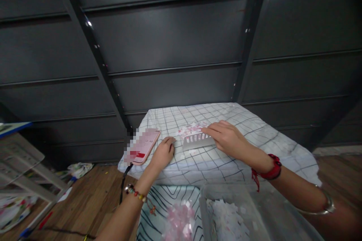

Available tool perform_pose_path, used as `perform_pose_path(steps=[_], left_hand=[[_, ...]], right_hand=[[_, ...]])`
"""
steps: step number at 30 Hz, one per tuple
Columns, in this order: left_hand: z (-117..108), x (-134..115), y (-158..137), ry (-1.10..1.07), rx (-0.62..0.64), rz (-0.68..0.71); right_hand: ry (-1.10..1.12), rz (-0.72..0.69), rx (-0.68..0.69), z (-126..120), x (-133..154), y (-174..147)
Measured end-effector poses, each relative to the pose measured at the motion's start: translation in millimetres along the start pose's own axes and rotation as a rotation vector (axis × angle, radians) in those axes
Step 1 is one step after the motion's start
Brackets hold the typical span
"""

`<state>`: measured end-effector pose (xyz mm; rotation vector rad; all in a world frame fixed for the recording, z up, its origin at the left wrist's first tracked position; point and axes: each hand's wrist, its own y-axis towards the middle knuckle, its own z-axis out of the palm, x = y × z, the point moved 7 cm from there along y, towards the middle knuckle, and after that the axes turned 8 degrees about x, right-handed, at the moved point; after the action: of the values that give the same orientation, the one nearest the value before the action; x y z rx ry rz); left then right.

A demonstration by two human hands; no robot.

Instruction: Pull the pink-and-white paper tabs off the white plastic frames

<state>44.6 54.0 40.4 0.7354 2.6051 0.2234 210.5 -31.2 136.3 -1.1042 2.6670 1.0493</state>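
Note:
A small white slotted plastic basket [199, 142] sits on the checked cloth, with many small white and pink pieces [194, 130] heaped at its far side. My right hand [227, 138] grips the basket's right end between thumb and fingers. To the left of the basket, my left hand [164, 152] rests on the cloth, holding nothing I can see, its thumb and fingers apart. A pink-cased phone [145, 147] lies just left of that hand, its screen partly blurred out.
A white checked cloth [249, 124] covers the small table against dark panels [172, 34]. Nearer me are a clear plastic bin [202, 211] of white paper-like pieces and a patterned tray [152, 199] with pink clear packets [181, 220]. A white-framed stand [39, 173] is at left.

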Motion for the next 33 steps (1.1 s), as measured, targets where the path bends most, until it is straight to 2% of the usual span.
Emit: perform_pose_path(steps=[4,8,13,19,26,33], left_hand=[[0,-1,-7,0.014,0.088,0.056],[1,-1,-20,0.024,0.165,0.133],[1,-2,-26,0.039,0.163,0.142],[5,-6,-16,0.048,0.146,0.164],[11,-5,-6,0.067,0.144,0.174],[9,-7,3,0.106,0.112,0.168]], right_hand=[[0.016,-0.003,0.009,-1,7,-3],[0.051,-0.017,-0.037,-14,16,-10],[0.024,-0.026,-0.04,-20,17,-13],[-0.008,-0.031,0.001,-12,15,-15],[-0.03,-0.028,0.0,-18,10,-21],[-0.164,0.097,-0.007,-9,-14,-20]])
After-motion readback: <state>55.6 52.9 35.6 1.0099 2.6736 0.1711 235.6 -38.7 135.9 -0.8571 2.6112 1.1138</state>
